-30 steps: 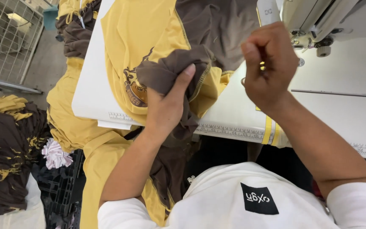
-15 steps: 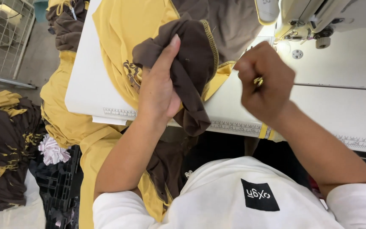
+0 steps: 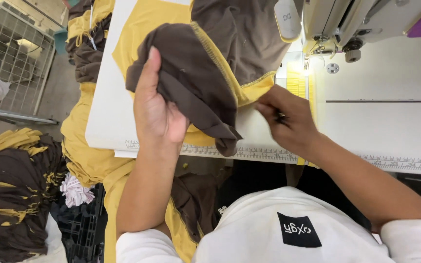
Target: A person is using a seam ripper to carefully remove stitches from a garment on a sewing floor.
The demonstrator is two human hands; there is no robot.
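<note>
A brown and yellow garment (image 3: 210,63) lies bunched on the white sewing table (image 3: 376,126). My left hand (image 3: 154,109) grips a fold of its brown fabric and holds it up above the table's front edge. My right hand (image 3: 286,122) is lower and to the right, fingers pinched on the garment's yellow hem, with a small dark tool between them. The sewing machine (image 3: 347,24) stands just behind my right hand, at the top right.
A measuring strip (image 3: 249,153) runs along the table's front edge. Yellow fabric (image 3: 86,151) hangs off the table's left side. A heap of brown and yellow garments (image 3: 10,185) lies at the lower left beside a black crate (image 3: 81,226). A wire rack (image 3: 10,53) stands at upper left.
My left hand has lifted the brown fold higher and further over the table. My right hand has dropped from a raised fist to the garment's yellow hem.
</note>
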